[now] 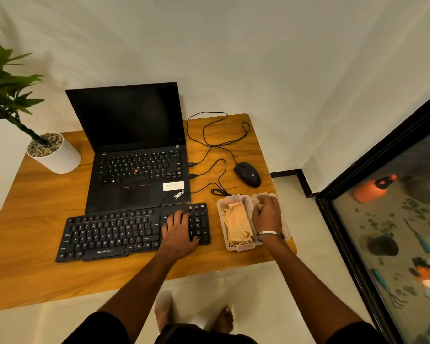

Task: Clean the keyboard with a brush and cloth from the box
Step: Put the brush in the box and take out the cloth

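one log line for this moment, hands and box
left hand: flat on keyboard | right hand: on box, grip unclear | cloth: in box | brush: not seen

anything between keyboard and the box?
Nothing: head view shows bare tabletop between the keyboard and the box.

Your right hand (pixel 267 214) sits in the clear plastic box (pixel 233 245), blocking its right half. Black looping cables (pixel 217 145) and a black mouse (pixel 247 174) crowd the wooden table (pixel 42 214) behind; bare wood lies left of the black laptop (pixel 137 167).
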